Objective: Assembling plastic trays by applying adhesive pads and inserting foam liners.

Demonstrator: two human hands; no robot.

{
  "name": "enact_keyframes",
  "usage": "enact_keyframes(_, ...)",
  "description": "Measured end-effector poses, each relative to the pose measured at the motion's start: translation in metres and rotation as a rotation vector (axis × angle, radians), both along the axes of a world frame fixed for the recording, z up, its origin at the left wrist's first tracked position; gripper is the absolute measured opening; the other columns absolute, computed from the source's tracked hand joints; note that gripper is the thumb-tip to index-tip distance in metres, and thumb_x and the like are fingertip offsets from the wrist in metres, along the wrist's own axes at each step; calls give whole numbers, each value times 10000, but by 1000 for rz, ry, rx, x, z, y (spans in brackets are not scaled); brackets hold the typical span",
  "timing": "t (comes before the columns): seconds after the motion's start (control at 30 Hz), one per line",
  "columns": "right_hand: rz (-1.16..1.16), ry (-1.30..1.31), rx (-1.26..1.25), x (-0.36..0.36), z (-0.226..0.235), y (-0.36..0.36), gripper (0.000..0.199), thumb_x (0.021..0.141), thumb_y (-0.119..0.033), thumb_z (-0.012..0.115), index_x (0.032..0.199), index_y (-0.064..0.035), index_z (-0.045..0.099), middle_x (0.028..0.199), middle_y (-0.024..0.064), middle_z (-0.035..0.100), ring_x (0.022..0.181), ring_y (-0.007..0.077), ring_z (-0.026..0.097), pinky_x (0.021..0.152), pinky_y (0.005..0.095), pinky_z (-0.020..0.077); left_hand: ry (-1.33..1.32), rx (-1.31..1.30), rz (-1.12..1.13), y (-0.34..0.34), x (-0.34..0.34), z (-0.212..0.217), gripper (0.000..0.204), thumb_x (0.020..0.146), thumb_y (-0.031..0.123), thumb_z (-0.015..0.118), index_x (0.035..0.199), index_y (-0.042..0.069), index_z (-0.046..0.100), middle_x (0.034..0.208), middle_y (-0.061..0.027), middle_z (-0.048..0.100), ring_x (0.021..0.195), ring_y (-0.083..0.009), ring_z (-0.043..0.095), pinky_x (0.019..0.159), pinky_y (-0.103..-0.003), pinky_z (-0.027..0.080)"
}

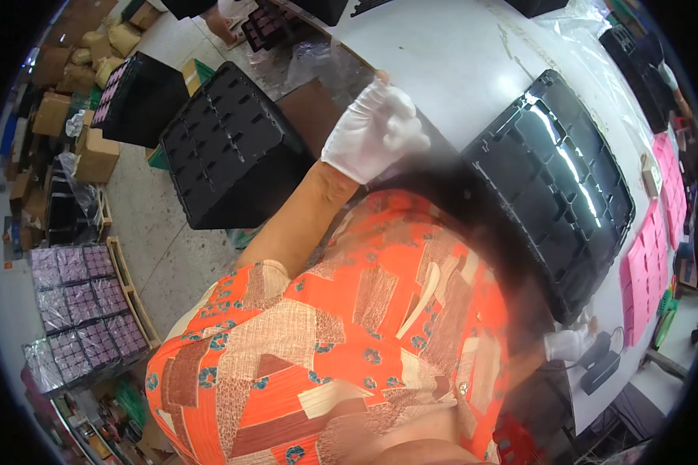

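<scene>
My left hand [380, 132] wears a white glove with one bare fingertip poking out. Its fingers are curled beside a blurred black surface near my body; what they hold, if anything, does not show. To the right, a black plastic tray [531, 221] with rows of moulded compartments lies tilted over the white table [434, 46]. My right hand [572, 343], also in a white glove, is by the tray's near right corner. Its fingers are small and partly hidden, so I cannot tell whether they grip the corner.
Stacked black trays [225, 147] stand on the floor at left, another dark stack [138, 99] behind them. Wrapped pink-filled trays [85, 314] sit on a wooden pallet [132, 291]. Pink moulded sheets [645, 271] and a small dark case [601, 364] lie along the table's right side.
</scene>
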State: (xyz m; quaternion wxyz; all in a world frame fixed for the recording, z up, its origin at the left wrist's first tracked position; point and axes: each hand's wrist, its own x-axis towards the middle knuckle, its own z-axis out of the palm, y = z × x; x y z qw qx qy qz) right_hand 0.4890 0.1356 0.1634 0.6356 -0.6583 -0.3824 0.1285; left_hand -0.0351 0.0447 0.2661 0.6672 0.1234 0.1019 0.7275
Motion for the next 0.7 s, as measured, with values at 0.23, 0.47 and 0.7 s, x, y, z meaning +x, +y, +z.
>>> enact_keyframes(0.23,-2,-188,-29,3,2,-5,254,954,-12,511,1136,13,686,1027,51,679,857,120,625,777,234,495,176,196,-102,5,24,10,574,982,615,437,850,97,649,627,7,487,574,-127,441,683,-323,347)
enact_keyframes(0.47,-90,-71,-58,-6,16,-15,242,950,-36,536,1135,-14,690,1023,44,686,863,120,641,717,217,507,189,25,-71,12,35,11,447,1009,489,466,895,65,548,761,4,488,658,-134,443,691,-349,377)
enact_keyframes(0.7,-9,-178,-16,-16,6,1,251,935,-54,567,1149,4,686,1055,89,701,893,158,666,702,233,533,204,-1,23,2,3,-41,140,945,222,655,902,90,642,770,-11,535,667,-151,506,780,-347,459)
